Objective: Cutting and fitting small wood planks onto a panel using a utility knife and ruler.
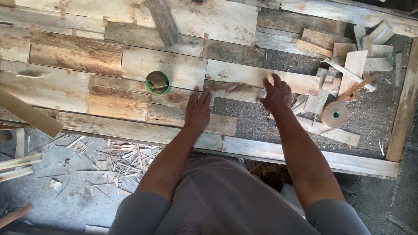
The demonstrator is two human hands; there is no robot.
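On the low wooden frame (394,130), thin veneer strips (109,102) lie edge to edge, joined by short tape tabs. The left hand (198,111) rests flat, fingers spread, on one strip; the right hand (275,93), also spread and gripping nothing, presses the end of a pale strip (257,77). Step in hand, apparently: seating this strip against its neighbours (a tape roll (334,114) and green-rimmed cup (157,82) lie near). Next likely calls for a taped seam.

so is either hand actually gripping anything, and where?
Nothing is gripped. The left hand lies flat, fingers spread, on a wood sheet; the right hand presses on the end of another veneer strip.
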